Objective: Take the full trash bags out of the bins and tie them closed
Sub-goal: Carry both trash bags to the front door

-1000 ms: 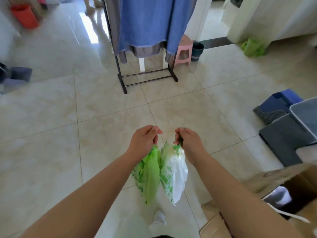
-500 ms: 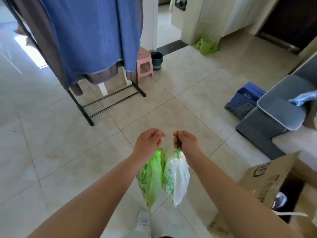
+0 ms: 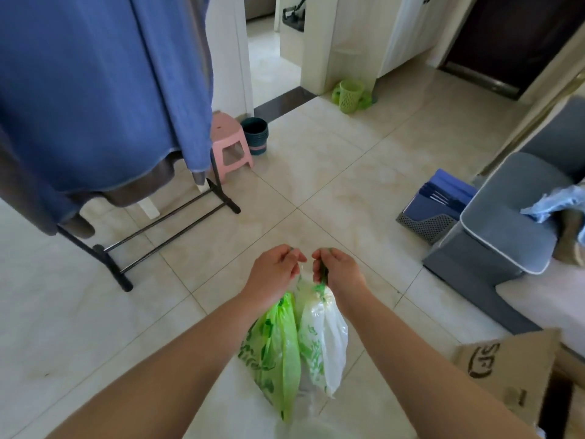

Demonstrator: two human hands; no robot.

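Glossy cream tile floor [image 3: 316,191]. Far left: black rack [image 3: 158,229] draped with blue cloth [image 3: 95,90], with a pink stool [image 3: 229,141] and a dark bin [image 3: 255,134] beside it. Green bin [image 3: 350,96] at far wall. Cardboard box [image 3: 506,365] at near right corner, lettering illegible. Left hand [image 3: 275,274] grips green bag [image 3: 275,350] with curled fingers; right hand [image 3: 340,274] likewise grips white bag [image 3: 326,340]. Bags hang side by side over floor's near middle.

Head camera, one view, wide-angle: worn at head height, facing forward and down across tiled floor [image 3: 332,191]; left hand [image 3: 273,275] and right hand [image 3: 340,274] close, lower centre; doorway [image 3: 272,68] far, top edge
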